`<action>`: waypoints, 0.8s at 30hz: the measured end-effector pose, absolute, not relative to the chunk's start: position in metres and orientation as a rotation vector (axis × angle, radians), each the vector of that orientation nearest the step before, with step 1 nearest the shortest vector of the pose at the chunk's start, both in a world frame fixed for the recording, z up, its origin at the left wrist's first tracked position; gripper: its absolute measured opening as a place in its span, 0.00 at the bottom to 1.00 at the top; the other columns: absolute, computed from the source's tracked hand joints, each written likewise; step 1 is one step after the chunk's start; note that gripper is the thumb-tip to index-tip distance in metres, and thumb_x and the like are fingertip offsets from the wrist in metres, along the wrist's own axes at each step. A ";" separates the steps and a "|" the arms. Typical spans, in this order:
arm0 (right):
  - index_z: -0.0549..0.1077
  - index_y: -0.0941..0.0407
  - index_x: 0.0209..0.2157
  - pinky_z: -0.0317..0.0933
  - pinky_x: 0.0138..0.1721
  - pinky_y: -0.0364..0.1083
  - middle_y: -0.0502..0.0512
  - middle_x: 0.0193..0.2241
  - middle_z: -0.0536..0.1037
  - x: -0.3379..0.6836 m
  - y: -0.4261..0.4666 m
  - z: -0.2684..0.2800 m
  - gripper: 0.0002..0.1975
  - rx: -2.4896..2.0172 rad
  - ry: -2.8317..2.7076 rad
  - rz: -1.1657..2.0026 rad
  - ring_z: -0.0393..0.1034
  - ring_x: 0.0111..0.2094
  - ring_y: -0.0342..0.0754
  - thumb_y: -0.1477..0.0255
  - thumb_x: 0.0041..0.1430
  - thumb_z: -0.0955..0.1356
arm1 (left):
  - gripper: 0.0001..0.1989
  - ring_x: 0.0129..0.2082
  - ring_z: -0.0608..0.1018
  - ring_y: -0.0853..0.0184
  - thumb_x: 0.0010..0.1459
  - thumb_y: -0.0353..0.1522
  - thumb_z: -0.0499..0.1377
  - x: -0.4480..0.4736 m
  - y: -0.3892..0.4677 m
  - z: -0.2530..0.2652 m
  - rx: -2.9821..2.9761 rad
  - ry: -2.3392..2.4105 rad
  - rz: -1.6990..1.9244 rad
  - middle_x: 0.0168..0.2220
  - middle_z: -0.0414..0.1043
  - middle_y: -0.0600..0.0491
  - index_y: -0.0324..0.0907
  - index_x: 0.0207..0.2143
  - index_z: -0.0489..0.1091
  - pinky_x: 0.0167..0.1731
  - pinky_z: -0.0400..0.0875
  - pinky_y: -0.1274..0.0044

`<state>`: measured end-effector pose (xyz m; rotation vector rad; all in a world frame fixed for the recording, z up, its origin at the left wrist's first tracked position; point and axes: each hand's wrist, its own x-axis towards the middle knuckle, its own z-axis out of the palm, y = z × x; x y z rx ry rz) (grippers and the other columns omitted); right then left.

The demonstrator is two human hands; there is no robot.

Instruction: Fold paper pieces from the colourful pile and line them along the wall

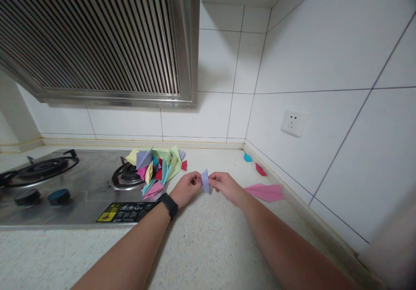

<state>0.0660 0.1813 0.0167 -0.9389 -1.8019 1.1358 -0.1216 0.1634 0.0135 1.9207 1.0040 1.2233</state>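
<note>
A small folded piece of lavender paper (pixel 205 181) is held upright just above the speckled countertop (pixel 208 238). My left hand (pixel 186 189), with a black band on its wrist, pinches the paper's left side. From the right, the fingertips of my right hand (pixel 225 187) grip its other edge. To the left lies a heap of folded coloured papers (pixel 165 164) in yellow, green, teal, red, pink and purple. A long pink folded paper (pixel 266 192) rests on the counter beyond my right wrist.
The heap partly covers the right burner (pixel 125 177) of the steel gas stove (pixel 87 186). Small blue (pixel 248 157) and red folded papers (pixel 261 170) lie by the right wall. A range hood (pixel 182 101) hangs above; a socket (pixel 295 123) is on the tiled wall.
</note>
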 end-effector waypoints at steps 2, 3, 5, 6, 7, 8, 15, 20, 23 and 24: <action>0.74 0.58 0.33 0.53 0.26 0.42 0.50 0.25 0.73 0.066 0.182 0.016 0.10 -0.949 -1.826 1.123 0.60 0.24 0.41 0.66 0.54 0.67 | 0.06 0.25 0.65 0.73 0.54 0.32 0.55 -0.121 0.163 0.013 1.932 1.004 1.230 0.25 0.65 0.57 0.38 0.29 0.69 0.27 0.60 0.81; 0.74 0.58 0.33 0.53 0.27 0.42 0.50 0.26 0.73 0.066 0.183 0.016 0.10 -0.958 -1.835 1.103 0.60 0.24 0.41 0.65 0.55 0.67 | 0.06 0.26 0.66 0.72 0.53 0.32 0.56 -0.120 0.163 0.013 1.933 1.005 1.234 0.26 0.66 0.56 0.38 0.30 0.70 0.28 0.60 0.81; 0.74 0.58 0.32 0.54 0.28 0.42 0.50 0.25 0.73 0.064 0.184 0.016 0.10 -0.977 -1.843 1.009 0.62 0.25 0.42 0.65 0.55 0.66 | 0.07 0.27 0.67 0.71 0.53 0.33 0.56 -0.119 0.162 0.014 1.922 1.014 1.245 0.27 0.67 0.55 0.38 0.31 0.70 0.30 0.61 0.80; 0.74 0.58 0.31 0.55 0.30 0.42 0.50 0.25 0.73 0.063 0.184 0.016 0.10 -0.985 -1.837 0.950 0.63 0.26 0.42 0.66 0.55 0.66 | 0.08 0.27 0.67 0.71 0.54 0.34 0.57 -0.119 0.162 0.015 1.911 1.022 1.247 0.27 0.68 0.55 0.38 0.31 0.70 0.30 0.61 0.80; 0.74 0.58 0.31 0.56 0.31 0.43 0.50 0.25 0.73 0.062 0.184 0.016 0.09 -0.988 -1.830 0.900 0.64 0.27 0.43 0.66 0.55 0.67 | 0.09 0.27 0.67 0.71 0.54 0.35 0.56 -0.119 0.162 0.015 1.899 1.031 1.247 0.27 0.68 0.55 0.38 0.32 0.71 0.29 0.61 0.80; 0.74 0.58 0.31 0.57 0.32 0.43 0.50 0.25 0.74 0.061 0.183 0.017 0.09 -0.985 -1.826 0.869 0.65 0.28 0.43 0.66 0.55 0.67 | 0.10 0.26 0.67 0.71 0.55 0.36 0.56 -0.119 0.162 0.016 1.886 1.040 1.245 0.26 0.67 0.55 0.38 0.31 0.70 0.28 0.61 0.80; 0.74 0.57 0.33 0.55 0.26 0.41 0.49 0.24 0.72 0.064 0.182 0.018 0.11 -0.943 -1.874 0.999 0.60 0.24 0.42 0.64 0.56 0.66 | 0.11 0.24 0.67 0.72 0.56 0.38 0.56 -0.122 0.161 0.017 1.838 0.987 1.176 0.24 0.66 0.56 0.39 0.30 0.69 0.24 0.60 0.82; 0.71 0.57 0.32 0.57 0.29 0.41 0.49 0.25 0.71 0.063 0.180 0.019 0.09 -0.924 -1.852 0.939 0.63 0.27 0.43 0.64 0.56 0.66 | 0.13 0.20 0.65 0.73 0.56 0.41 0.56 -0.123 0.165 0.012 1.754 0.996 1.163 0.23 0.65 0.57 0.39 0.32 0.68 0.18 0.58 0.83; 0.69 0.54 0.38 0.55 0.27 0.41 0.48 0.29 0.72 0.064 0.176 0.021 0.10 -0.981 -1.844 0.819 0.62 0.25 0.41 0.66 0.55 0.67 | 0.13 0.20 0.66 0.73 0.55 0.41 0.56 -0.124 0.169 0.010 1.675 1.035 1.223 0.22 0.63 0.58 0.40 0.31 0.67 0.16 0.58 0.84; 0.69 0.54 0.39 0.55 0.26 0.40 0.48 0.30 0.73 0.064 0.175 0.022 0.10 -1.000 -1.869 0.757 0.61 0.24 0.40 0.67 0.54 0.67 | 0.12 0.20 0.67 0.73 0.54 0.41 0.57 -0.125 0.170 0.010 1.641 1.048 1.250 0.22 0.62 0.58 0.40 0.31 0.66 0.16 0.58 0.84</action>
